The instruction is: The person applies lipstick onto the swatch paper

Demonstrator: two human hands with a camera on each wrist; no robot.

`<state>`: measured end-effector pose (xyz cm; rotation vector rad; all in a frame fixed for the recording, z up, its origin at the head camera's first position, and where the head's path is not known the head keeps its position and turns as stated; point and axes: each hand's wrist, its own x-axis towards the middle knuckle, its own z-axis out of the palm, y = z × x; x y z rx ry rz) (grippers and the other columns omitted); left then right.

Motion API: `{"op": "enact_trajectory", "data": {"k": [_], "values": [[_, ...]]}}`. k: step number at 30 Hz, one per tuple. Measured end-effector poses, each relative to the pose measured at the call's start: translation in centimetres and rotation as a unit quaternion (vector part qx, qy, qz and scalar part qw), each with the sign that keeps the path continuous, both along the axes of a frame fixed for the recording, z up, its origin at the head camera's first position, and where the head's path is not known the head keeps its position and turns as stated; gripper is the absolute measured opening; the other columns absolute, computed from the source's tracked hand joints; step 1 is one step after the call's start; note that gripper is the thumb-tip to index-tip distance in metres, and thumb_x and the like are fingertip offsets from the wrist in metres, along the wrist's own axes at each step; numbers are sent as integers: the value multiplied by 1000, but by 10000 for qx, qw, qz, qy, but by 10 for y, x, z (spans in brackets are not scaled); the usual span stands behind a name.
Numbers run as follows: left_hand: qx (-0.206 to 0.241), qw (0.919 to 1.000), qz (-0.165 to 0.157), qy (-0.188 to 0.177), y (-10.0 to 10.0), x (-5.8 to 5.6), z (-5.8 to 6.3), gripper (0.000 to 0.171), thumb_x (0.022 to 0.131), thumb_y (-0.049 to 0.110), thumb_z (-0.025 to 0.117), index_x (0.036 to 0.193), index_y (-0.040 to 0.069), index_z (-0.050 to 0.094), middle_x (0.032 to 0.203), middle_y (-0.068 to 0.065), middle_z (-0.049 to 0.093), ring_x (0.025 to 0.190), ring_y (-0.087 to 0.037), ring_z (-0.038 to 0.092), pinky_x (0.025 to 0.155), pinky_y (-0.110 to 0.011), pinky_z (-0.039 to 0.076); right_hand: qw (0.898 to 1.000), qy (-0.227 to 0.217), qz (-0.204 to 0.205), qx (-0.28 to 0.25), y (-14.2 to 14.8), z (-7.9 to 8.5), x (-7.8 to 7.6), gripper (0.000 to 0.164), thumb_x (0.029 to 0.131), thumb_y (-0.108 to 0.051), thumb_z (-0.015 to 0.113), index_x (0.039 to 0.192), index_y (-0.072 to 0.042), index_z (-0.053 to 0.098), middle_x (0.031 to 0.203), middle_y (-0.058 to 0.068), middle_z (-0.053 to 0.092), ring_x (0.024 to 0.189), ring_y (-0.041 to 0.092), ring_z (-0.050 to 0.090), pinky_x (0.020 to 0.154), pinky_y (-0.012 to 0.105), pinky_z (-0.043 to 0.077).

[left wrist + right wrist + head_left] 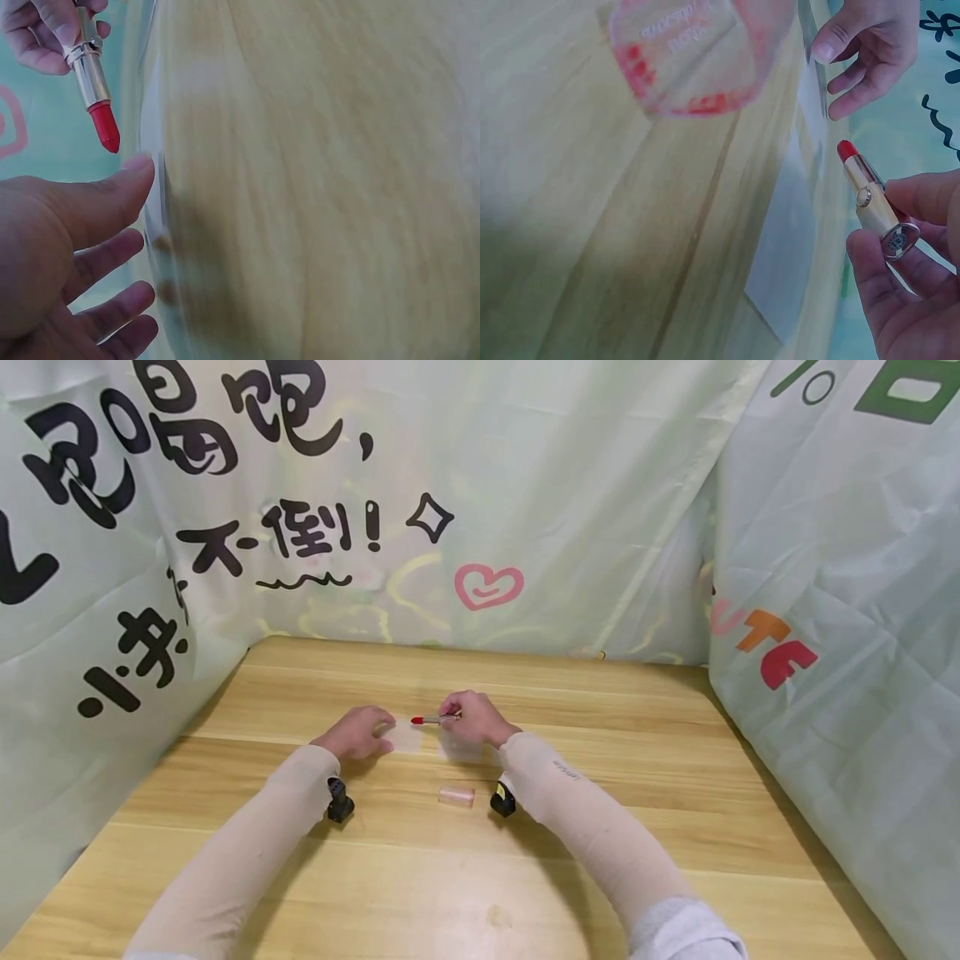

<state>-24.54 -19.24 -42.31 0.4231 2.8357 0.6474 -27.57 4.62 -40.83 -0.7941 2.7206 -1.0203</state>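
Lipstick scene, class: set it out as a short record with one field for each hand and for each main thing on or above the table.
Right hand: pinches the lipstick
Left hand: holds nothing, thumb and fingers apart
Lipstick: red tip exposed, pointing towards the left hand
Pale sheets: two, on the table
Clear pink-tinted object: on the table, nearer the person than the sheets

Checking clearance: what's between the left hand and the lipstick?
Head view: a pale sheet lies on the table between the left hand and the lipstick. Left wrist view: nothing stands in the gap.
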Motion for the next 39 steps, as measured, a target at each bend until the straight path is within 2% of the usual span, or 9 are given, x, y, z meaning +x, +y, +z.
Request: {"op": "enact_trajectory", "data": {"k": [11, 18, 27, 39], "values": [[-99, 9999, -81, 41, 0, -3, -3, 38, 89, 14, 72, 122, -2, 62, 131, -21, 56, 127, -40, 46, 107, -52, 35, 9999, -87, 54, 87, -8, -3, -1, 9, 90, -10, 68, 98, -7, 70, 93, 1, 68, 88, 15, 62, 81, 28, 51], [-174, 9994, -232, 171, 0, 0, -1, 36, 89, 13, 72, 119, -4, 63, 126, -21, 59, 124, -40, 48, 106, -51, 37, 9999, 50, 98, 67, -10, -6, -1, 9, 90, -9, 66, 98, -7, 71, 94, 2, 69, 90, 15, 63, 81, 27, 51], [-194, 9995, -160, 172, -1, -4, -5, 37, 88, 14, 73, 120, -2, 63, 128, -20, 59, 125, -39, 48, 107, -51, 35, 9999, -60, 46, 84, -14, -6, -1, 10, 91, -11, 66, 100, -8, 69, 97, 2, 68, 93, 17, 62, 83, 28, 50], [-262, 9995, -128, 122, 1, -2, -2, 38, 88, 14, 73, 121, -1, 63, 128, -20, 59, 125, -40, 48, 106, -51, 36, 9999, -62, -23, 140, -16, -6, 1, 10, 92, -12, 67, 101, -8, 69, 100, 3, 68, 96, 17, 62, 84, 30, 51]]}}
